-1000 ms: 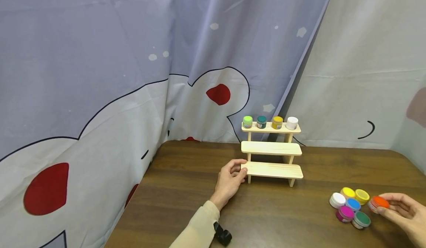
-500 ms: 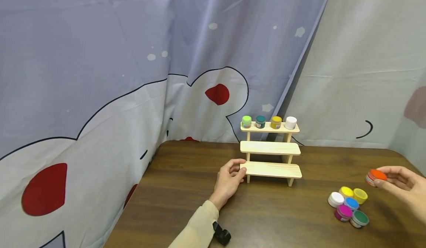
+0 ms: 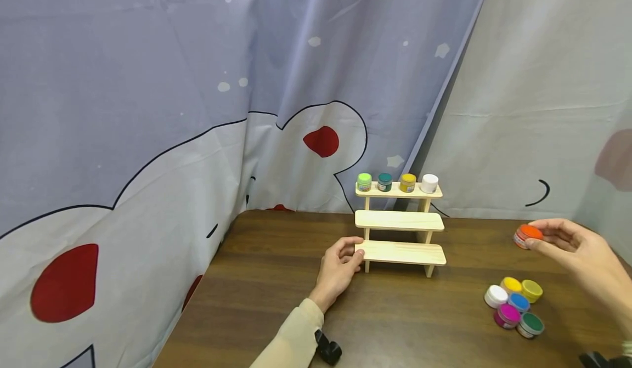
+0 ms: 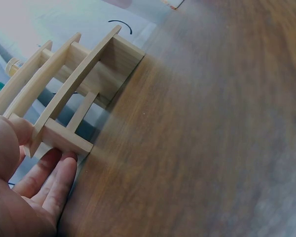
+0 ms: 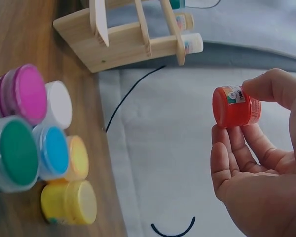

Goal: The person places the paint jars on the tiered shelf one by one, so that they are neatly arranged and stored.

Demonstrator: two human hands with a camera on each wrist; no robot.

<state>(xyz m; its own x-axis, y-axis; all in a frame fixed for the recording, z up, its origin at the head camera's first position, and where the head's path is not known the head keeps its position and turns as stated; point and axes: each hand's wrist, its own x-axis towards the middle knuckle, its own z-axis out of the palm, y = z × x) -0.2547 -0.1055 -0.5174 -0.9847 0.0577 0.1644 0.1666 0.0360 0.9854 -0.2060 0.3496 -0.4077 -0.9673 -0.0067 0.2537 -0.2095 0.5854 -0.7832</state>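
Observation:
A three-tier wooden rack [image 3: 399,221] stands at the back of the table; its top tier bears light green [image 3: 364,182], dark teal [image 3: 384,182], yellow [image 3: 407,182] and white [image 3: 429,184] jars. My left hand [image 3: 338,268] pinches the left end of its lowest shelf [image 3: 402,252], also visible in the left wrist view. Held up between the thumb and fingers of my right hand [image 3: 577,250] is an orange-red jar [image 3: 528,236], right of the rack. In the right wrist view that jar [image 5: 236,106] lies on its side in the pinch, above the fingers.
Several jars sit grouped at the table's right: white [image 3: 496,296], yellow [image 3: 511,285], another yellow [image 3: 531,290], blue [image 3: 519,302], magenta [image 3: 507,316] and green [image 3: 530,325]. A patterned curtain [image 3: 197,110] hangs behind the brown table [image 3: 257,280].
My right hand has lifted the orange-red jar from beside the group and carried it up and to the left. My left hand has stayed on the rack.

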